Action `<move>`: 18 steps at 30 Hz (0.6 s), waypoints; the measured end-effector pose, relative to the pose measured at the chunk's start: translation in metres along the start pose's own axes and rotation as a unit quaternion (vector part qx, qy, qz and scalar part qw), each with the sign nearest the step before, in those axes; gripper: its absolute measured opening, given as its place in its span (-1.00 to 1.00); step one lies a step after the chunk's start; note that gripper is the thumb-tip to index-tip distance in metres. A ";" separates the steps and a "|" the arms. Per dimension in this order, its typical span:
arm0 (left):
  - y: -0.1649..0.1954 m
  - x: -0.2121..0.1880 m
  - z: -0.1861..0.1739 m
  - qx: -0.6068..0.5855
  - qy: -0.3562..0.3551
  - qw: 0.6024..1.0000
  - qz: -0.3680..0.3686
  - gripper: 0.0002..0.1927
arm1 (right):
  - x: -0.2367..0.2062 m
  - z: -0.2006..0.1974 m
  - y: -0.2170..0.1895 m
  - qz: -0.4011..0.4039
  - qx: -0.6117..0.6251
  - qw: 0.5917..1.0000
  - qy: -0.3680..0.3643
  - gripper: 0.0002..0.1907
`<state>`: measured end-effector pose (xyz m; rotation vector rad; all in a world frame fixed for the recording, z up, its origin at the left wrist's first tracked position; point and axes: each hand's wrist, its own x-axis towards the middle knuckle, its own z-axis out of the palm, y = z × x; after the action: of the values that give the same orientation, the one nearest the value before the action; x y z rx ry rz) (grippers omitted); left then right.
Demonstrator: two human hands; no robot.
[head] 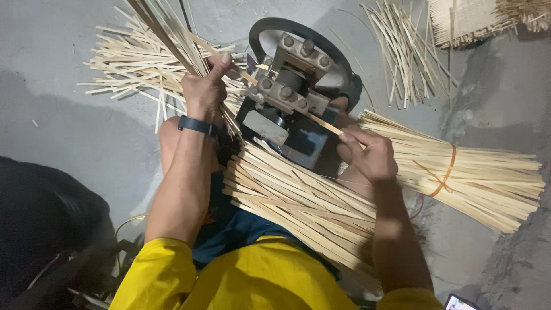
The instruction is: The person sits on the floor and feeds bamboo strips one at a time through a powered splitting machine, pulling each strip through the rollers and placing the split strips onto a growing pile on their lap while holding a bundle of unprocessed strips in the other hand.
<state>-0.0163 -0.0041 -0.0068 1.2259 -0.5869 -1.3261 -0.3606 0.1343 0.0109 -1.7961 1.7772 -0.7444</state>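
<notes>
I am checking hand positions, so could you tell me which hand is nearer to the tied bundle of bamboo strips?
Right. The right hand is just beside the tied bundle; the left hand is across the machine, gripping loose strips.

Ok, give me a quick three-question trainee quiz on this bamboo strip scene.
1. True or false: the bundle right of the right hand is tied with a band.
2. What does the left hand grip? A) a fistful of strips B) a hammer C) a phone
3. What does the right hand pinch at the machine?

Key: 1 true; 2 A; 3 a single strip.
</notes>
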 end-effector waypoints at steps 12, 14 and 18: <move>0.044 0.031 -0.024 -0.037 0.033 0.992 0.115 -0.71 | -0.006 -0.001 -0.020 0.020 0.072 0.997 -0.022 -0.78; 0.066 0.025 -0.027 -0.025 0.035 0.989 0.142 -0.71 | -0.002 -0.005 -0.030 0.015 0.142 0.990 -0.024 -0.79; 0.095 -0.005 -0.009 0.005 -0.049 0.983 0.175 -0.79 | 0.011 -0.011 -0.072 -0.019 0.121 0.992 0.010 -0.77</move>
<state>0.0280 -0.0152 0.0776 1.0123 -0.8401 -1.0895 -0.3160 0.1252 0.0687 -1.6681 1.5925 -0.9531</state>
